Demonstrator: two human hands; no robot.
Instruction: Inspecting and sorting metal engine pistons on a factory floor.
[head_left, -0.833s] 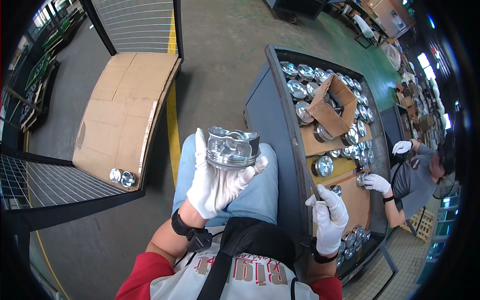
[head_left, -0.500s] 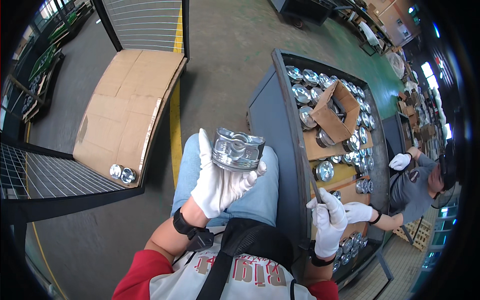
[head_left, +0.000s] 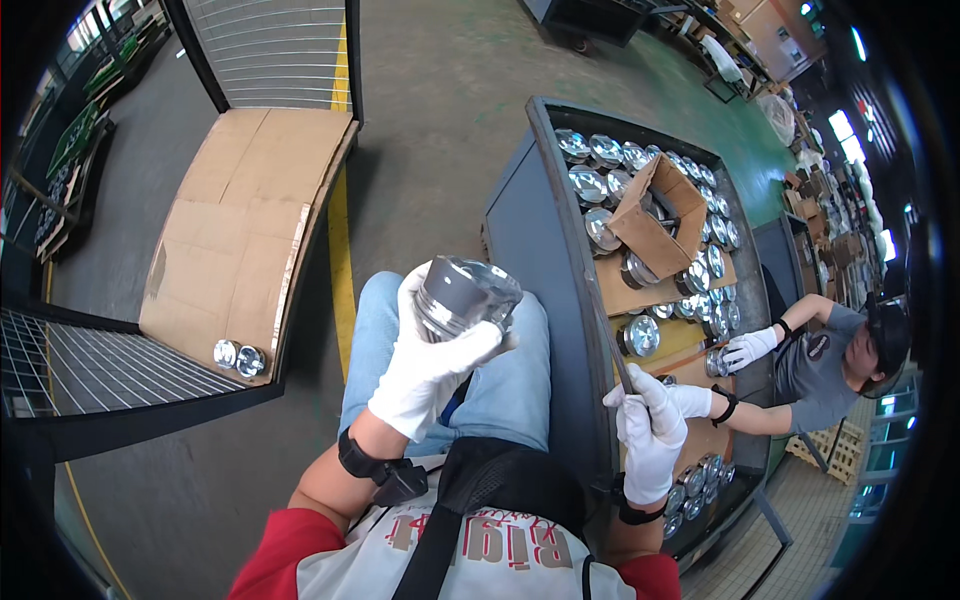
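Note:
My left hand (head_left: 425,375), in a white glove, holds a shiny metal piston (head_left: 465,297) above my knees. The piston is tilted, its grooved ring end down towards the palm and its dark-coated skirt turned up. At the right, by the near side of the grey cart, my gloved right hand (head_left: 650,440) is closed around a long, thin, dark file-like tool (head_left: 617,357) that points away from me. Its exact kind is hard to make out. Many more pistons (head_left: 590,185) stand in the cart (head_left: 540,190).
An open cardboard box (head_left: 665,235) with dark parts sits on the pistons. Left of me stands a wire-sided trolley lined with cardboard (head_left: 230,240), two pistons (head_left: 240,357) near its corner. Across the cart a co-worker (head_left: 820,350) in white gloves reaches in, one hand on pistons.
My left hand has turned and tipped the piston, so its skirt faces another way. My right hand keeps the tool. The co-worker's far hand has moved onto pistons in the cart.

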